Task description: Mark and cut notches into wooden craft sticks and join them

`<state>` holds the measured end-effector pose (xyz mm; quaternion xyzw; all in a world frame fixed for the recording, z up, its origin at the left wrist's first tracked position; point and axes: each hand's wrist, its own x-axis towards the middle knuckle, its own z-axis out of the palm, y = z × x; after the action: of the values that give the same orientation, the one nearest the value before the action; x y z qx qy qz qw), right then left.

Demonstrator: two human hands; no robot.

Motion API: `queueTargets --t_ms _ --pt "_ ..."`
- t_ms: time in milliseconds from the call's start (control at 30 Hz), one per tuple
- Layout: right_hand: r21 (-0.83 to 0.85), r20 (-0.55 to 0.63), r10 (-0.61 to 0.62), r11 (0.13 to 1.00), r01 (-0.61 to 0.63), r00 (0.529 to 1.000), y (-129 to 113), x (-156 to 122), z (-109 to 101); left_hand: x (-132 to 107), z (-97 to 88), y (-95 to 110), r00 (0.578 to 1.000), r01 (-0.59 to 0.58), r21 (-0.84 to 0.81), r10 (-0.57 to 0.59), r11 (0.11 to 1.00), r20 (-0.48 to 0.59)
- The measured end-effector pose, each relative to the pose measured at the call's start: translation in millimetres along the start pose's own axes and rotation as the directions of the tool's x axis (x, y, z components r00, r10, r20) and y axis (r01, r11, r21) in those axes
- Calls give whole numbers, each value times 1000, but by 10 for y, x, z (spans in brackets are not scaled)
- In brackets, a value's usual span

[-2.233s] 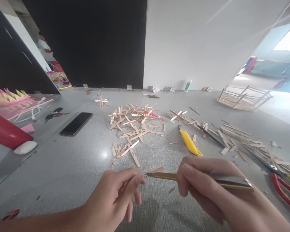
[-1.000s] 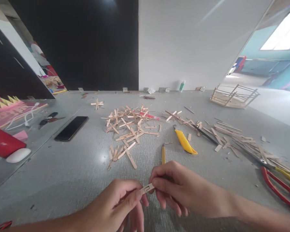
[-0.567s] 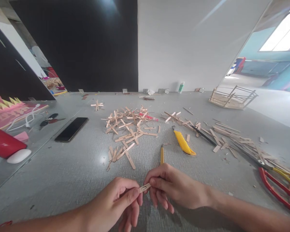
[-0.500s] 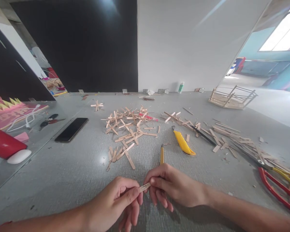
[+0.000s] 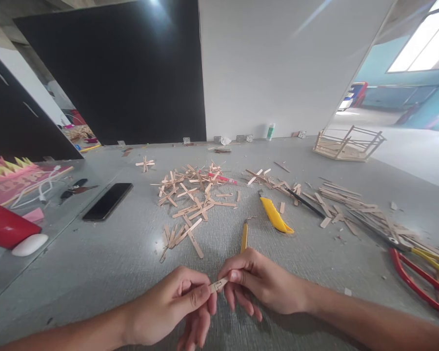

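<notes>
A short flat wooden craft stick (image 5: 218, 284) with dark markings on its face is pinched at both ends. My left hand (image 5: 179, 307) grips its left end between thumb and index finger, the other fingers curled below. Thumb and index finger of my right hand (image 5: 256, 282) close on the other end. Just beyond the right hand lies a slim yellow cutter (image 5: 244, 237), its near end hidden by the knuckles. A thicker yellow utility knife (image 5: 275, 215) rests farther right. Ahead spreads a pile of craft sticks (image 5: 199, 187), several of them crossed together.
Left on the grey table (image 5: 106, 273) are a phone (image 5: 108, 201), a red cylinder (image 5: 7, 224) and a white rounded object (image 5: 29, 245). Large red-and-yellow-handled shears (image 5: 406, 278) lie right among wood strips. A small stick frame (image 5: 349, 145) stands at the back right, near upright panels (image 5: 270, 68).
The view has tilted and shifted slightly, so the table things sit a little farther left. Both hands keep the same pinch on the craft stick, which shows nearly the same pose.
</notes>
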<state>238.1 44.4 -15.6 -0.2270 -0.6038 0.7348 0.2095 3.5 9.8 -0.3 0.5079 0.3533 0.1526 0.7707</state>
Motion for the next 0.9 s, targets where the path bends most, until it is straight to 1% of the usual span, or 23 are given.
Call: queueTargets --t_ms 100,200,267,333,400,467,600,700,900 --pt "-2 -62 40 999 -41 997 -20 3 25 -6 -6 -11 1000 24 17 -24 1000 1" --pt "11 -164 40 999 -39 986 -39 10 46 -23 3 -7 998 36 104 -31 994 -55" --pt "0 -191 30 1000 -31 981 -42 19 51 -33 14 8 995 15 184 4 983 -102" --pt "-26 -180 38 999 -43 983 -38 27 52 -36 21 25 989 -15 237 50 971 -142" --pt "-48 -174 52 997 -62 983 -35 30 55 -31 17 33 985 -34 260 76 965 -153" --pt "-62 -175 58 996 -70 983 -41 29 61 -24 1 27 988 -37 264 76 964 -138" --pt "-80 -169 60 994 -74 984 -62 19 73 -24 -38 -4 992 7 278 28 961 -122" --pt "-89 -162 61 993 -77 985 -58 12 72 -34 -51 -14 993 18 280 15 960 -116" --pt "-113 -162 63 990 -82 985 -51 7 68 -18 -41 -9 987 -20 267 62 964 -147"
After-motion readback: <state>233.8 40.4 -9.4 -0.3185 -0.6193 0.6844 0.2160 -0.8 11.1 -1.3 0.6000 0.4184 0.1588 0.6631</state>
